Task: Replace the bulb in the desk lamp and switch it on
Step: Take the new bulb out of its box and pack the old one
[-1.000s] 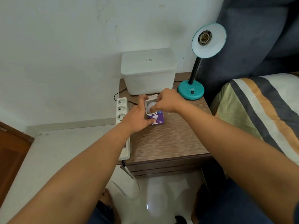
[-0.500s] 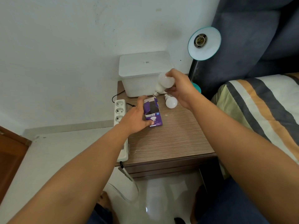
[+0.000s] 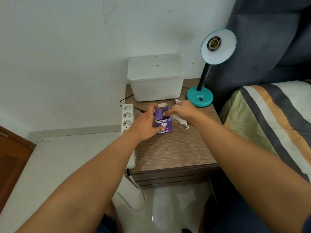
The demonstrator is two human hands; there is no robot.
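A teal desk lamp stands at the back right of the nightstand, its base [image 3: 199, 98] carrying a small black switch and its shade [image 3: 220, 52] showing an empty socket [image 3: 214, 43]. My left hand [image 3: 144, 125] grips a purple bulb box [image 3: 164, 122] whose top flaps stand open. My right hand [image 3: 183, 111] holds a white bulb [image 3: 180, 120] in its palm, metal screw base pointing toward me. Its index finger touches the box's open top. Another bulb [image 3: 176, 100] lies behind my right hand, mostly hidden.
A white lidded plastic container [image 3: 155, 78] sits at the back of the wooden nightstand [image 3: 176, 152]. A white power strip [image 3: 127, 118] runs along its left edge. A striped bed [image 3: 272, 118] is on the right, and a wooden door [image 3: 11, 162] on the left.
My right hand pulled a bulb out of the box and lifted it, then came back down to the box with the bulb in its palm. My left hand stayed on the box.
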